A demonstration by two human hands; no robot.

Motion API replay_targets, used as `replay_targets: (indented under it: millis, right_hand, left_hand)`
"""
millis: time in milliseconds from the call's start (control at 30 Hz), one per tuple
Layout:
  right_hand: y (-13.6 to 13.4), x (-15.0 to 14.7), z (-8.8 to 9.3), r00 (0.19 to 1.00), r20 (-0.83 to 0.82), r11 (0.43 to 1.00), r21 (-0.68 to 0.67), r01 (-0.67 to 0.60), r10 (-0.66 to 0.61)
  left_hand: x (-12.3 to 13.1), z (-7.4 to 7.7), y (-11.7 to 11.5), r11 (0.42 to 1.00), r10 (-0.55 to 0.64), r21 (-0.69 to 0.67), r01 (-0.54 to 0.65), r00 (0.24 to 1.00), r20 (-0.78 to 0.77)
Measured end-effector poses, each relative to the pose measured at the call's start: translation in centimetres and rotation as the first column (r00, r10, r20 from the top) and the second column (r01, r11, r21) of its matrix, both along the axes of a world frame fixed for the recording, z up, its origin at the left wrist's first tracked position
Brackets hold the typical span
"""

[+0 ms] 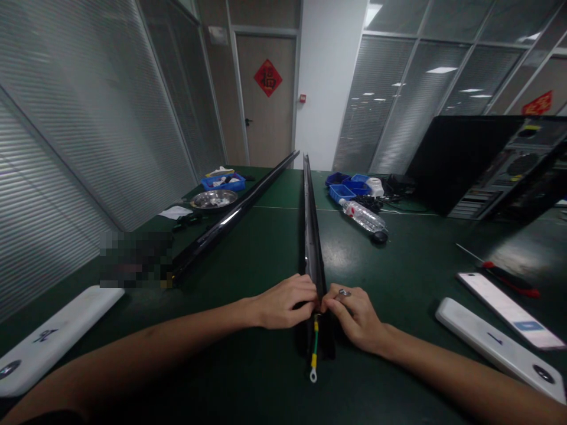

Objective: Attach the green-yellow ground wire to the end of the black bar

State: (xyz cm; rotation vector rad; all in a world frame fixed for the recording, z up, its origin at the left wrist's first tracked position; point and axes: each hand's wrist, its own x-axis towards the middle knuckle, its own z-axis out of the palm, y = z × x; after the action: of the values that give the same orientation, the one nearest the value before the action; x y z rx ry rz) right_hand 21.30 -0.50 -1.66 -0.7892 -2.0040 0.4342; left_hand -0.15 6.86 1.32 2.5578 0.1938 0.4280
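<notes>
A long black channel-like strip (312, 236) runs away from me along the table. Both hands meet at its near end. From the left side, my left hand (287, 302) grips the strip with curled fingers. My right hand (357, 316), with a ring on one finger, pinches the opposite edge, its fingertips close to the left ones. What lies under the fingertips is hidden. Out of the near end comes a short green-and-yellow wire (316, 339), ending in a metal ring terminal (313, 375) that points toward me.
A second long black strip (239, 215) lies to the left, near a metal bowl (214, 199). Blue bins (342, 193) and a plastic bottle (364, 216) are at the back right. A screwdriver (514, 279), phone (509, 310) and white device (498, 348) lie right; another white device (57, 336) lies left.
</notes>
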Motion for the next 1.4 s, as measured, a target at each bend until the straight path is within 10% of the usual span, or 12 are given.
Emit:
replay_targets:
  millis: [800,1400]
  right_hand:
    - [0.86,0.13,0.8,0.971,-0.044,0.967,-0.088,-0.238,0.235]
    - [0.68,-0.04,0.61,0.989,-0.026,0.983,-0.114,-0.145,0.143]
  left_hand:
    - [-0.07,-0.3,0.12,1.0,-0.019,0.019,0.019,1.0,-0.004]
    - [0.01,-0.4,0.04,0.999,-0.005,0.042,0.005,1.0,0.002]
